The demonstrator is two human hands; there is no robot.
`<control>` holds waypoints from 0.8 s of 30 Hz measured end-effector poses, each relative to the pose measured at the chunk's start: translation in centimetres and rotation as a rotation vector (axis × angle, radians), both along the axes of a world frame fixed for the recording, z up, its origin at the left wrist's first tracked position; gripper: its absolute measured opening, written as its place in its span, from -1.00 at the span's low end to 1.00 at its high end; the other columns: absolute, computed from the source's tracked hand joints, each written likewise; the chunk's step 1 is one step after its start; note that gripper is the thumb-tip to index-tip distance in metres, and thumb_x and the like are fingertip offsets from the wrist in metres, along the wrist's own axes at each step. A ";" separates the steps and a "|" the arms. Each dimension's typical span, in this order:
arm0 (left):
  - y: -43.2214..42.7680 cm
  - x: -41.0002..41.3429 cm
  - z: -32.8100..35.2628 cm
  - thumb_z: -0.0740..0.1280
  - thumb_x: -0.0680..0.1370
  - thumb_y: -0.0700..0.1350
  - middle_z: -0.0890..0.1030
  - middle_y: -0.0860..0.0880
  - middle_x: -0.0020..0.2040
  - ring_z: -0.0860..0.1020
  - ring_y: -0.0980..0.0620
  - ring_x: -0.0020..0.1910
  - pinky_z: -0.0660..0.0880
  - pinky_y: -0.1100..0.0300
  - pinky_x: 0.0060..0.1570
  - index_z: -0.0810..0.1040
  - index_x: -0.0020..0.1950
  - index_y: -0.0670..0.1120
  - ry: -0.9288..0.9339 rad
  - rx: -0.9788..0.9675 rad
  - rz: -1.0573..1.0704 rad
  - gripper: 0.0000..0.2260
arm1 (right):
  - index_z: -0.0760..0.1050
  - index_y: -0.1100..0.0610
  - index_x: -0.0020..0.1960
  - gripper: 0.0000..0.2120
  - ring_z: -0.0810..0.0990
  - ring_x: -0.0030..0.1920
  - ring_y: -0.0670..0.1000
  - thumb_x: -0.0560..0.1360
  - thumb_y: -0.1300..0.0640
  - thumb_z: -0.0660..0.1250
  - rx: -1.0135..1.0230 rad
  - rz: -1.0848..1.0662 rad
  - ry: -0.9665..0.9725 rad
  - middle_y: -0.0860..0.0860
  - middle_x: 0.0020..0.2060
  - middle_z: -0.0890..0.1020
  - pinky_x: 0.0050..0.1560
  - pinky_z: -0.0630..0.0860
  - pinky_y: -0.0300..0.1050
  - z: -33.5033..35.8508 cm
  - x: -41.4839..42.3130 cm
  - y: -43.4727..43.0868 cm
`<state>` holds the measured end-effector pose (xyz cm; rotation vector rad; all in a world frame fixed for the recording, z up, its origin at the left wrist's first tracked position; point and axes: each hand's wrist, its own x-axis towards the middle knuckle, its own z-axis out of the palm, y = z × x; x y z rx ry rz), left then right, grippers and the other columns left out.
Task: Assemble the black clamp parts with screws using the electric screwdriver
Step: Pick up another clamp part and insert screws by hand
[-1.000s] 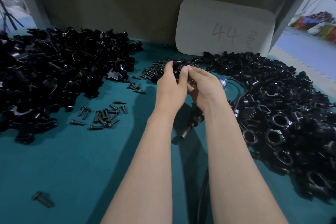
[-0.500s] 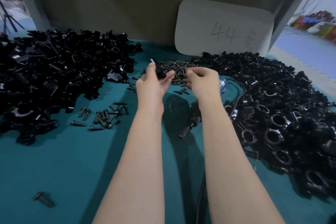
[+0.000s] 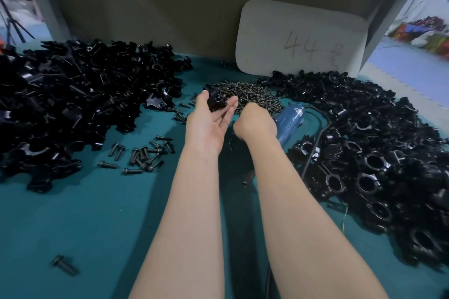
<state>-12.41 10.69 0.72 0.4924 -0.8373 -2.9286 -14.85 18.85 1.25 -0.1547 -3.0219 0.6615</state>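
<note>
Two heaps of black clamp parts lay on the one teal desk [image 3: 73, 213]: the left heap [image 3: 73, 104] ran off the frame's edge, and the right heap [image 3: 364, 141] curved round to the near right. One white board [image 3: 301, 36] marked "44" leaned against the back wall.

Two bare forearms reached in from below. The left hand [image 3: 206, 126] was palm-up, its fingers nearly straight. The right hand [image 3: 255, 121] was curled with its knuckles towards the camera; its fingertips were hidden, so I cannot tell whether it pinched anything.

One blue electric screwdriver [image 3: 289, 121] lay behind the right wrist, mostly covered by that arm, its black cable [image 3: 315, 143] looping beside the right heap.

One pile of small screws [image 3: 252, 94] sat just beyond both hands, too many to count. A loose cluster of larger bolts [image 3: 143, 155] lay left of the arms, overlapping too much to count.

One clamp part [image 3: 217, 102] rested on the left fingers, with the thumb beside it. One single bolt [image 3: 64, 265] lay alone at the near left.
</note>
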 end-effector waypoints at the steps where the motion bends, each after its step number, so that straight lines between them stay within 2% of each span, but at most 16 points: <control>1: 0.1 0.0 0.0 0.21 0.65 -0.06 0.68 -0.26 -0.24 0.68 -0.12 -0.07 0.64 0.23 -0.18 0.39 0.08 -0.17 0.007 -0.003 0.005 -0.83 | 0.43 0.08 0.04 -0.90 0.55 0.03 0.13 0.54 0.21 0.22 -0.103 0.016 0.065 0.13 0.07 0.57 -0.10 0.40 -0.10 0.1 0.1 0.2; 4: 0.3 -0.2 -0.2 0.20 0.66 -0.05 0.67 -0.23 -0.24 0.68 -0.05 -0.16 0.62 0.22 -0.08 0.41 0.05 -0.13 0.015 -0.060 0.029 -0.85 | 0.53 0.03 -0.06 -0.79 0.58 -0.08 0.09 0.52 0.26 0.17 -0.393 0.050 0.273 0.12 -0.05 0.62 -0.07 0.50 -0.08 0.7 1.0 1.0; 6: 0.6 -0.4 -0.3 0.19 0.66 -0.01 0.67 -0.21 -0.16 0.66 -0.01 -0.13 0.60 0.26 -0.07 0.42 0.05 -0.10 0.000 -0.138 0.035 -0.84 | 0.54 0.02 -0.21 -0.72 0.63 -0.13 0.08 0.49 0.31 0.16 -0.520 0.032 0.316 0.06 -0.20 0.65 -0.05 0.56 -0.04 1.3 1.7 1.5; 8: 0.8 -0.4 -0.2 0.19 0.65 0.02 0.66 -0.19 -0.12 0.65 0.02 -0.17 0.59 0.31 -0.16 0.46 0.10 -0.13 -0.024 -0.201 0.035 -0.78 | 0.52 -0.01 -0.28 -0.69 0.65 -0.14 0.07 0.48 0.31 0.17 -0.582 0.027 0.301 0.05 -0.24 0.67 -0.05 0.58 -0.06 1.7 1.9 1.7; 11: 1.3 -0.4 0.0 0.20 0.65 0.03 0.62 -0.14 -0.22 0.60 0.05 -0.33 0.59 0.28 -0.30 0.49 0.00 -0.13 -0.031 -0.275 0.043 -0.77 | 0.62 0.10 -0.17 -0.81 0.62 -0.09 0.05 0.47 0.26 0.25 -0.496 0.083 0.280 0.04 -0.24 0.67 -0.08 0.53 -0.18 2.1 1.8 1.2; 13: 1.6 -0.4 0.0 0.18 0.66 0.02 0.56 -0.08 -0.29 0.55 0.06 -0.39 0.54 0.25 -0.34 0.47 0.01 -0.15 -0.035 -0.374 0.048 -0.75 | 0.63 0.13 -0.12 -0.86 0.55 -0.02 0.07 0.46 0.23 0.29 -0.397 0.147 0.261 0.06 -0.22 0.64 -0.04 0.45 -0.20 1.8 1.7 0.8; 14: 1.7 -0.3 0.1 0.16 0.67 0.01 0.56 -0.11 -0.25 0.56 0.02 -0.33 0.56 0.21 -0.25 0.47 0.04 -0.16 -0.039 -0.427 0.047 -0.75 | 0.60 0.10 -0.16 -0.89 0.52 -0.03 0.08 0.46 0.21 0.30 -0.353 0.178 0.233 0.11 -0.14 0.63 -0.04 0.42 -0.17 1.5 1.7 0.6; 16: 2.0 -0.4 -0.1 0.10 0.68 -0.03 0.60 -0.21 0.01 0.56 -0.09 -0.06 0.54 0.02 0.11 0.48 0.15 -0.20 -0.062 -0.537 0.047 -0.72 | 0.52 0.06 -0.24 -0.87 0.46 -0.11 0.09 0.47 0.18 0.31 -0.299 0.207 0.188 0.16 -0.04 0.57 -0.10 0.35 -0.18 1.3 1.6 0.6; 18: 2.2 -0.3 0.0 0.08 0.69 -0.06 0.56 -0.22 0.21 0.53 -0.11 0.11 0.46 -0.05 0.26 0.46 0.29 -0.23 -0.085 -0.647 0.056 -0.67 | 0.41 0.03 -0.33 -0.77 0.40 -0.18 0.09 0.49 0.18 0.30 -0.265 0.203 0.186 0.14 -0.09 0.50 -0.21 0.29 -0.20 1.4 1.5 0.7; 20: 2.4 -0.1 0.1 0.07 0.69 -0.07 0.55 -0.18 0.23 0.53 -0.09 0.15 0.47 0.04 0.22 0.45 0.32 -0.23 -0.067 -0.740 0.077 -0.67 | 0.30 0.05 -0.39 -0.67 0.34 -0.24 0.09 0.51 0.20 0.28 -0.213 0.195 0.194 0.13 -0.12 0.45 -0.39 0.20 -0.19 1.4 1.4 0.7; 21: 2.5 -0.1 0.1 0.07 0.69 -0.07 0.56 -0.17 0.21 0.53 -0.07 0.11 0.47 0.09 0.15 0.46 0.30 -0.22 -0.060 -0.772 0.088 -0.68 | 0.32 0.10 -0.37 -0.70 0.34 -0.25 0.09 0.52 0.21 0.26 -0.189 0.193 0.192 0.15 -0.10 0.47 -0.42 0.19 -0.20 1.4 1.3 0.6; 22: 2.6 -0.1 0.1 0.07 0.69 -0.08 0.57 -0.17 0.19 0.53 -0.06 0.07 0.47 0.11 0.10 0.47 0.27 -0.22 -0.057 -0.788 0.096 -0.69 | 0.37 0.14 -0.32 -0.77 0.36 -0.24 0.10 0.52 0.22 0.24 -0.174 0.191 0.185 0.17 -0.05 0.51 -0.39 0.21 -0.18 1.5 1.4 0.5; 24: 2.6 -0.2 0.0 0.06 0.69 -0.08 0.57 -0.17 0.20 0.54 -0.06 0.10 0.48 0.10 0.14 0.47 0.28 -0.22 -0.060 -0.783 0.098 -0.68 | 0.52 0.16 -0.14 -0.89 0.46 -0.12 0.14 0.52 0.22 0.25 -0.192 0.207 0.165 0.17 0.06 0.56 -0.21 0.32 -0.18 1.5 1.4 0.5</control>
